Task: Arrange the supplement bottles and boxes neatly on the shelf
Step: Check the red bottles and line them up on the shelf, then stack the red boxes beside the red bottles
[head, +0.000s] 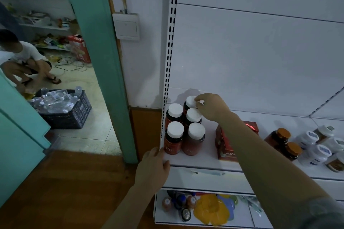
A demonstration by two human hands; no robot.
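At the far left of the frame, through the doorway, a crouching person (22, 59) works beside a black crate (70, 111) of clear water bottles; none of that concerns our job.

Low in the centre, our left hand (153, 167) wraps the front left corner of the white shelf (197, 160), fingers curled over the edge and thumb up by the upright. It holds no product; we judge it is there to steady us while the other arm reaches deep.

Just right of it, at centre frame, stand five red bottles (174, 139) with white caps, packed in two close rows against the slotted upright, which reads as the tidy block we are building. Our right hand (212, 107) comes in from the lower right and pinches the cap of the rearmost bottle (190, 101) between its fingertips. That bottle sits directly under the fingers, upright, touching the cap in front of it. It is probably being nudged square with its row.

Further right, partly hidden under our forearm, lies a red box (225, 147). At the right edge, amber bottles (283, 141) with orange caps and a cluster of white bottles (316, 148) stand loosely, not yet lined up.
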